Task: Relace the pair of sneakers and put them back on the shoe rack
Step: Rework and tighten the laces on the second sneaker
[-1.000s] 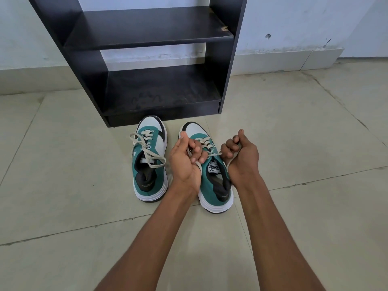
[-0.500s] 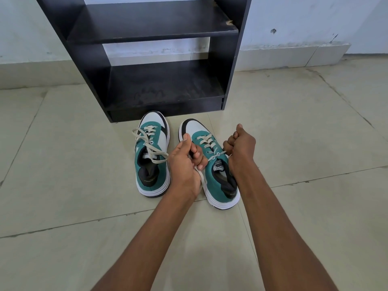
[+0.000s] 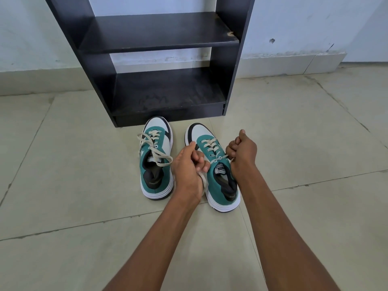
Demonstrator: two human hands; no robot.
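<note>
Two green, white and black sneakers stand on the tiled floor, toes toward the black shoe rack (image 3: 234,66). The left sneaker (image 3: 156,158) has a loose cream lace draped over its opening. The right sneaker (image 3: 214,166) is laced up to the top eyelets with a cream lace (image 3: 211,144). My left hand (image 3: 188,168) is fisted on the left end of that lace, which trails down past my wrist. My right hand (image 3: 242,152) grips the other lace end at the shoe's right side, pulled taut from the top eyelet.
The rack's two visible shelves hold nothing; the lower shelf (image 3: 168,95) is dusty. The rack stands against a pale wall with a skirting (image 3: 283,65). Beige floor tiles (image 3: 73,164) spread around the shoes on all sides.
The view has tilted up a little, showing more of the rack. My two hands keep their grip on the right sneaker's lace ends, the right hand having drawn closer to the shoe.
</note>
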